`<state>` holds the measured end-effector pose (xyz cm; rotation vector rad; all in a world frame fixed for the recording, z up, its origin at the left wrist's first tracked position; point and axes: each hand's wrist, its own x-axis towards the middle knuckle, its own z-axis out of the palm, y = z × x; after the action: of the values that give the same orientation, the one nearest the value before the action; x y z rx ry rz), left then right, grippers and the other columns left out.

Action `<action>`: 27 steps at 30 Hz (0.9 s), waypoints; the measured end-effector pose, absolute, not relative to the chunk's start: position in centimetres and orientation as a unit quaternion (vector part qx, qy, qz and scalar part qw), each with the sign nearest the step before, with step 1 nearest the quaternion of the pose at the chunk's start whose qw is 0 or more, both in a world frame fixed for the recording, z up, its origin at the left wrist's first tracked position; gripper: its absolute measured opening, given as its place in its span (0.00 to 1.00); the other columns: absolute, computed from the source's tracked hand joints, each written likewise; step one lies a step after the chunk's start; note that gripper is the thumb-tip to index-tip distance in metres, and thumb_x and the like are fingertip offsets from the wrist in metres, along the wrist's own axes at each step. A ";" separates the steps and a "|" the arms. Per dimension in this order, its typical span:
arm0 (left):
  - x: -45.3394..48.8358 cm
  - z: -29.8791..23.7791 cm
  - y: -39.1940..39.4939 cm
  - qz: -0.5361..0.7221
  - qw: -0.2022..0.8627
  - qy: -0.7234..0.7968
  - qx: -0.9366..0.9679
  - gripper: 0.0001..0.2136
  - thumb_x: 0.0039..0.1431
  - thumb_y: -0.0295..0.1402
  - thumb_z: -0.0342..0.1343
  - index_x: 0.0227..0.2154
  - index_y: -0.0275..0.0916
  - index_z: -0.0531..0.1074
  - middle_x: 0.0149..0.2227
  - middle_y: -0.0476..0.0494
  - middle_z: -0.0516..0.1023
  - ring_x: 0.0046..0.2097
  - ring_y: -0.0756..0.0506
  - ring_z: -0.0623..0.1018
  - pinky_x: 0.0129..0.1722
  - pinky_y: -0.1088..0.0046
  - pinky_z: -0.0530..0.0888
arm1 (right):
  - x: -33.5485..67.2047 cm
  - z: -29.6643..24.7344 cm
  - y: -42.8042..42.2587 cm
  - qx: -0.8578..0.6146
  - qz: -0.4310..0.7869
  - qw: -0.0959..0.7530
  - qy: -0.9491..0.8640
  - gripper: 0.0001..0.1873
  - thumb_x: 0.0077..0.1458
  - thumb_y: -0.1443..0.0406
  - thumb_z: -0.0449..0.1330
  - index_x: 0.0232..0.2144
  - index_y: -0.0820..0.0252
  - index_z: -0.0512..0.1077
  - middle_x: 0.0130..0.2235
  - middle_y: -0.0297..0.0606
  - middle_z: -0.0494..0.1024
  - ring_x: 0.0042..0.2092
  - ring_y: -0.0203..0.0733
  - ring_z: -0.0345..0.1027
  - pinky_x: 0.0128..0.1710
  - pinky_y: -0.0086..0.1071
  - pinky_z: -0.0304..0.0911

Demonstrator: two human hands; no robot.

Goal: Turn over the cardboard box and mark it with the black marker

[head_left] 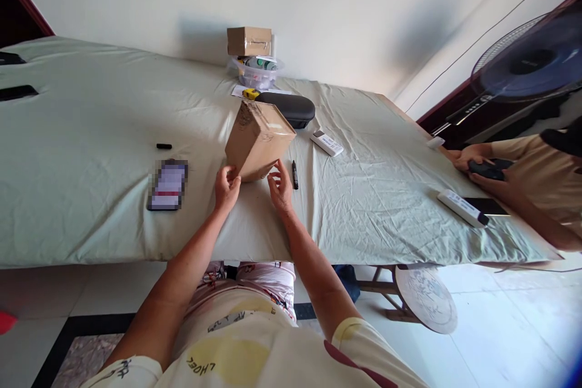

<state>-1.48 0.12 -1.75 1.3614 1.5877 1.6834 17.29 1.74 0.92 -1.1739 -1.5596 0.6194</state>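
Lying at the far left of a cloth-covered worktop [91, 85], two dark flat objects [18, 93] flank a bare stretch leading to a small black cap [164, 146] and, just below it, a lit phone [167, 185]. At center, a person's left hand [227, 189] grips the lower left corner of a tilted cardboard box [259, 142], thumb and fingers pinching its edge. Behind the box, a smaller carton [248, 41] sits atop a clear plastic tub [257, 76], with a black case [291, 108] nearer. The right hand [280, 187] meets the box's lower right edge, fingers bent; whether they pinch it cannot be told. Just beside that hand lies a black marker [295, 174], and farther right a white device [326, 143]. Below the worktop stands a round stool [425, 297]. At far right, another person [536, 170] holds a dark object [491, 168] near a large fan [530, 60].
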 end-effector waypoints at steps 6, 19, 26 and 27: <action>-2.2 -0.8 -0.2 0.531 0.137 0.658 0.516 0.09 0.61 0.35 0.57 0.43 0.41 0.72 0.44 0.36 0.83 0.48 0.37 0.83 0.53 0.57 0.78 | 16.7 0.8 1.4 -0.553 0.206 0.355 -0.726 0.26 0.63 0.66 0.54 0.63 0.57 0.71 0.57 0.46 0.81 0.54 0.47 0.75 0.54 0.42 0.73; -2.5 0.3 -0.7 0.472 0.149 0.676 0.546 0.07 0.62 0.33 0.55 0.42 0.42 0.73 0.45 0.36 0.85 0.47 0.37 0.84 0.53 0.58 0.78 | 16.5 1.6 0.9 -0.617 0.128 0.234 -0.740 0.20 0.65 0.62 0.58 0.57 0.57 0.70 0.51 0.45 0.84 0.53 0.53 0.74 0.53 0.42 0.65; -1.9 1.1 -1.1 0.460 0.154 0.679 0.550 0.15 0.62 0.31 0.55 0.51 0.39 0.72 0.48 0.36 0.84 0.47 0.38 0.85 0.51 0.59 0.79 | 16.8 1.4 1.3 -0.620 0.126 0.240 -0.736 0.18 0.62 0.67 0.56 0.54 0.56 0.71 0.50 0.43 0.83 0.51 0.51 0.73 0.52 0.42 0.65; -1.9 1.2 -1.1 0.461 0.157 0.680 0.548 0.18 0.61 0.31 0.56 0.55 0.39 0.70 0.48 0.37 0.84 0.47 0.38 0.85 0.51 0.59 0.79 | 16.7 1.4 1.3 -0.622 0.124 0.241 -0.735 0.17 0.62 0.67 0.56 0.53 0.56 0.72 0.50 0.44 0.83 0.51 0.51 0.73 0.52 0.42 0.65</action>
<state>-1.91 -1.13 1.18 1.5679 1.9468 1.3179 16.71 1.28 1.37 -1.7008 -2.0106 0.3404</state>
